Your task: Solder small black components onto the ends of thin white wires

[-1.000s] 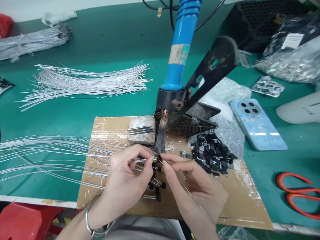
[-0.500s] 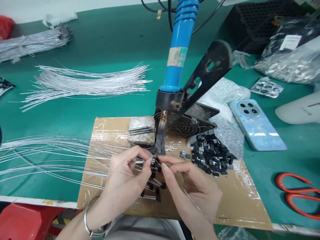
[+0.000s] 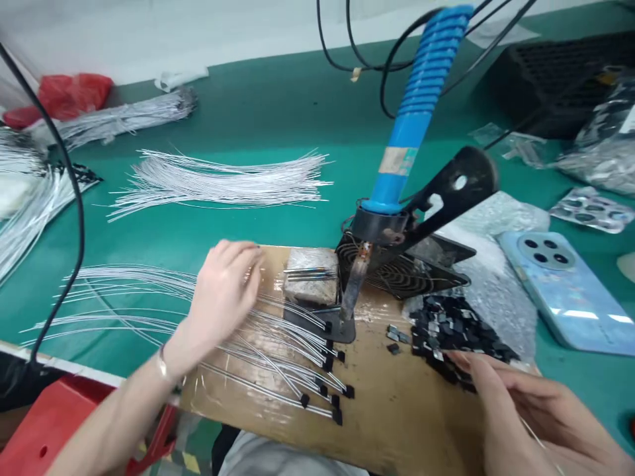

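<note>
My left hand (image 3: pixel 225 291) reaches over the thin silver wires (image 3: pixel 149 297) at the left end of the cardboard sheet (image 3: pixel 407 410); its fingers are smeared by motion. My right hand (image 3: pixel 520 410) is at the lower right, fingertips at the edge of the pile of small black parts (image 3: pixel 446 327), with a thin wire (image 3: pixel 540 443) running along its palm. Several wires with black parts on their ends (image 3: pixel 317 370) lie fanned on the cardboard. A blue-handled soldering iron (image 3: pixel 417 112) leans in a black stand (image 3: pixel 446 198), its tip (image 3: pixel 351 294) pointing down at the cardboard.
A grey block (image 3: pixel 310 274) sits beside the tip. A light blue phone (image 3: pixel 560 291) lies on bubble wrap (image 3: pixel 496 221) at the right. A loose wire bundle (image 3: pixel 223 182) lies behind, a black cable (image 3: pixel 74 198) hangs at left, and a red stool (image 3: pixel 49 423) stands below the table edge.
Both hands left the iron's tip: the left swung out left over the wires, the right drew back to the black parts. The view shifted left.
</note>
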`<state>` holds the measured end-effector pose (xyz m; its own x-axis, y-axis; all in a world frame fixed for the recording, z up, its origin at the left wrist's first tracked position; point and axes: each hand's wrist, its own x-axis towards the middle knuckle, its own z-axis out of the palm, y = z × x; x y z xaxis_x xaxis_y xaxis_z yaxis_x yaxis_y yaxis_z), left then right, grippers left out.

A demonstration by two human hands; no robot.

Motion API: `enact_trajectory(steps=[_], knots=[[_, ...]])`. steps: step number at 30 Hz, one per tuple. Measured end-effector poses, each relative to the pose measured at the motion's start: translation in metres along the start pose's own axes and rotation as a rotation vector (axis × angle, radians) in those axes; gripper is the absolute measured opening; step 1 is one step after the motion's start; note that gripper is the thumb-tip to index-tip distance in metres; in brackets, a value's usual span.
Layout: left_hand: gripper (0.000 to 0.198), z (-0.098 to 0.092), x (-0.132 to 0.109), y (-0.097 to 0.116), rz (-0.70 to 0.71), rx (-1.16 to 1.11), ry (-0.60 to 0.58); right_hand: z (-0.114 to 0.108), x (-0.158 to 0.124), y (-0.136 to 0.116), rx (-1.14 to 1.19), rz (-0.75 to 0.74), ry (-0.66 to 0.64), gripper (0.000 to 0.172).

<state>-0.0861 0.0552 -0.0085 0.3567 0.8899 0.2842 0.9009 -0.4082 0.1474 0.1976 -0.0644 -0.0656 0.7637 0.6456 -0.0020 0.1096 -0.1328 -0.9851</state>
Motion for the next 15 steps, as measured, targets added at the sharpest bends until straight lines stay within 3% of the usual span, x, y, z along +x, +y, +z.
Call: enact_trajectory(steps=[4,8,10,15], knots=[[0.029,0.033,0.057,-0.058,0.050,0.122,-0.064,0.010,-0.001,0.002,-0.001,0.028,0.103,0.029],[0.029,0.060,0.099,-0.092,0.104,0.159,-0.118,0.012,-0.001,0.004,0.022,-0.063,0.139,0.033],[0.021,0.067,0.109,-0.100,0.120,0.162,-0.132,0.010,0.000,0.006,0.027,-0.076,0.141,0.039],[0.034,0.069,0.110,-0.113,0.115,0.140,-0.116,0.006,0.002,0.011,0.010,-0.068,0.101,0.045]])
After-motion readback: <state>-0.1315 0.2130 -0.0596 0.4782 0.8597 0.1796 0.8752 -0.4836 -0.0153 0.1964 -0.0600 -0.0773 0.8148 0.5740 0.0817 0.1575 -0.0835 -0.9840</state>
